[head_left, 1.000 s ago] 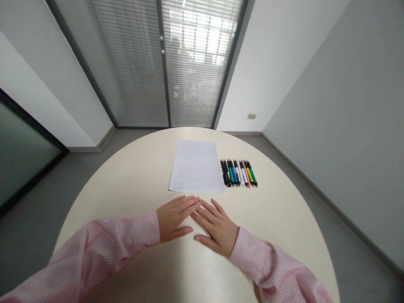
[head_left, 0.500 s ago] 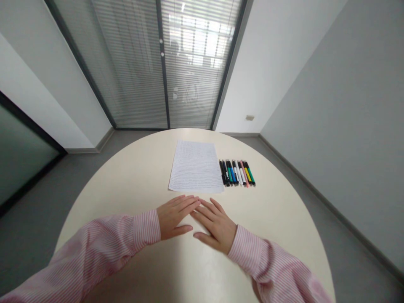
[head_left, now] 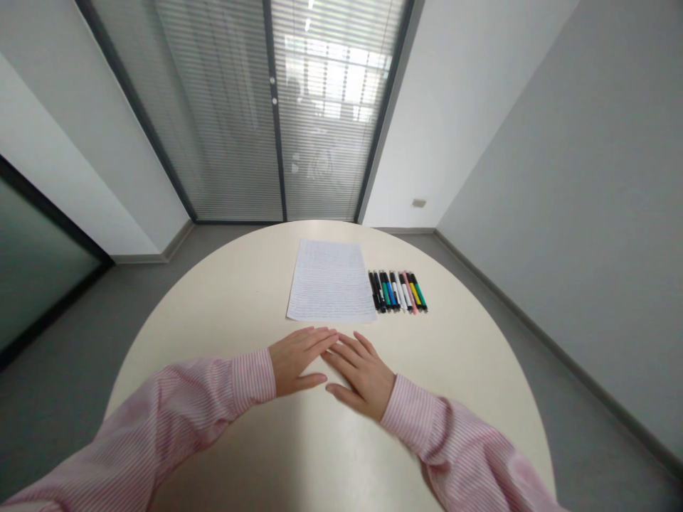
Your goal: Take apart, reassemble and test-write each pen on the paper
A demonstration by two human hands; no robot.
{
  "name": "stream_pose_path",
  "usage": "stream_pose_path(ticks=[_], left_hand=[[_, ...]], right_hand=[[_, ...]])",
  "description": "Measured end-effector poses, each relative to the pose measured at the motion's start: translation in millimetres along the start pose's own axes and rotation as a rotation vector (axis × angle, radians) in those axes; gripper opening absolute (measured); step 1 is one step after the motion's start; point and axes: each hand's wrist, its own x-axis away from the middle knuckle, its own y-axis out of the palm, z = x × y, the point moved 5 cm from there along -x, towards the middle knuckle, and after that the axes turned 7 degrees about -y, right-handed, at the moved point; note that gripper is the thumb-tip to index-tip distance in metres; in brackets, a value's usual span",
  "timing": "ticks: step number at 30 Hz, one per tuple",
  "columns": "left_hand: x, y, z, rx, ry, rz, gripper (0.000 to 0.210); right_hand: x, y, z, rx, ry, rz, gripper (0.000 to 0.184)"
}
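Palm down on the cream round table [head_left: 213, 306], my left hand [head_left: 297, 361] lies with its fingers stretched toward the right. My right hand [head_left: 363, 374] rests beside it, fingers extended toward the left, and the fingertips of both hands meet. Neither hand holds anything. Just beyond the fingertips is a sheet of paper [head_left: 331, 281] covered with lines that look like writing, too small to read. Right of the sheet, several pens [head_left: 398, 292] lie side by side in a row, with black, blue, green, white, pink and yellow parts.
Past the table's far edge stands a glass partition with blinds [head_left: 224, 128]. White walls [head_left: 512, 213] rise on the right, one bearing a small wall plate [head_left: 419, 203]. A dark-framed glass panel [head_left: 43, 263] is at the left, above grey floor [head_left: 160, 291].
The view has shifted slightly, so the table and the things on it appear a little displaced. Both hands keep the same pose, fingertips together.
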Motion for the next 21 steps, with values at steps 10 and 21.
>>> stream_pose_path(ticks=[10, 21], left_hand=[[-4, -18.3, 2, -0.043, 0.004, 0.161, 0.044], [-2, -16.5, 5, 0.003, 0.037, 0.106, 0.048]], right_hand=[[-8, -69, 96, 0.136, 0.505, 0.446, 0.028], [8, -31, 198, 0.168, 1.101, 0.07, 0.101]])
